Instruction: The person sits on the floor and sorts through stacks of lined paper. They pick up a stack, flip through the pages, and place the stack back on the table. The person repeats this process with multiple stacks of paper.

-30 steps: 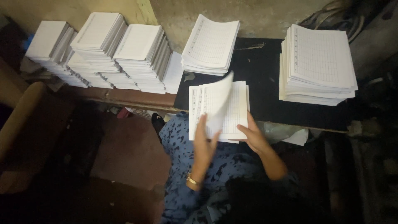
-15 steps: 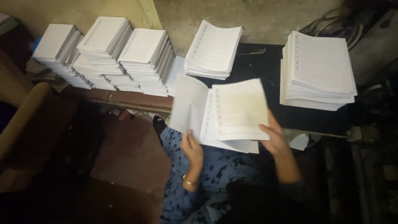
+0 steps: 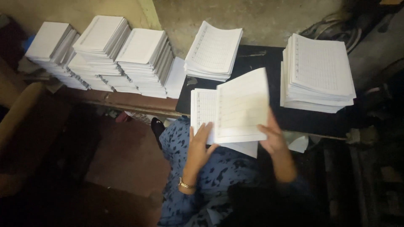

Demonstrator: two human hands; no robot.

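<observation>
Head view: black table [image 3: 261,54] carries two stacks of white ruled paper sheets, one at 12 o'clock [image 3: 213,50], a taller one at 2 o'clock [image 3: 317,73]. Rows of stacked white booklets [image 3: 105,54] sit at 10 o'clock on a brown wooden ledge [image 3: 126,103], touching each other. Nothing blocks the hands.

Bundle of white ruled sheets [image 3: 231,107] sits at centre, over the table's near edge, top section tilted up. Left hand [image 3: 201,143] lies flat, fingers spread, on the bundle's lower left corner; gold watch [image 3: 185,184] on the wrist. Right hand [image 3: 272,136] grips the bundle's lower right edge, fingers curled around it, blurred.
</observation>
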